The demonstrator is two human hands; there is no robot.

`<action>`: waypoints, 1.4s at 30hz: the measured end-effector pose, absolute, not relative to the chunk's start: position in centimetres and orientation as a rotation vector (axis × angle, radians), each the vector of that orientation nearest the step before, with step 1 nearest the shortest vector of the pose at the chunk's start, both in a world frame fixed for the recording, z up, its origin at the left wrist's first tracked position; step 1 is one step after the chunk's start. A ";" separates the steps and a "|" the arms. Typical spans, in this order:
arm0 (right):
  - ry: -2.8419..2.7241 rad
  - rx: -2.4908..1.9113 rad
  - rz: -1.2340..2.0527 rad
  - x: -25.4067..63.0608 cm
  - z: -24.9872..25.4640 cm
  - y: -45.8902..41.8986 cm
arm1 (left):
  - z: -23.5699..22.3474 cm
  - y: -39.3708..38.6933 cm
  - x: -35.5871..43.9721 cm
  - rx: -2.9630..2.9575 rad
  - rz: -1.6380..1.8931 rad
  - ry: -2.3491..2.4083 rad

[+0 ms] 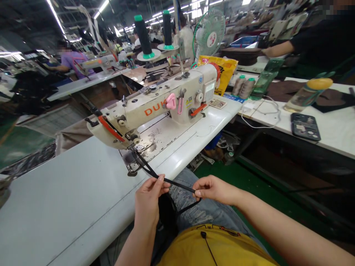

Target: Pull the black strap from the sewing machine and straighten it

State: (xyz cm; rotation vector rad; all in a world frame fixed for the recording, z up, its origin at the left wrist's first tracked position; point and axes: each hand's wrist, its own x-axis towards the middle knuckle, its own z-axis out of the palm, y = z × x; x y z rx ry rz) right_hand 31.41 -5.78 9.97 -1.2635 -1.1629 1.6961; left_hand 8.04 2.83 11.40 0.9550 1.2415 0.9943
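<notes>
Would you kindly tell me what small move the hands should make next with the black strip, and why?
Probably the left hand should guide the black strip slightly toward the needle end of the sewing machine: it and the right hand pinch the strip, which runs straight between them and already reaches that end.

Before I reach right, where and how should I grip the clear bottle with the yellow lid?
Probably around the clear bottle, on its body below the yellow lid: it stands tall and narrow. Bring your right hand from the near side, over the flat black phone.
</notes>
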 end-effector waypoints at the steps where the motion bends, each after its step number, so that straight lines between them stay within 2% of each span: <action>1: -1.162 -1.266 1.698 31.4 9.9 -5.8 | 11.4 2.8 8.1 0.956 1.002 1.243; 42: -1.365 -1.459 1.628 33.1 9.7 -6.4 | 10.5 2.5 7.6 1.041 1.063 1.278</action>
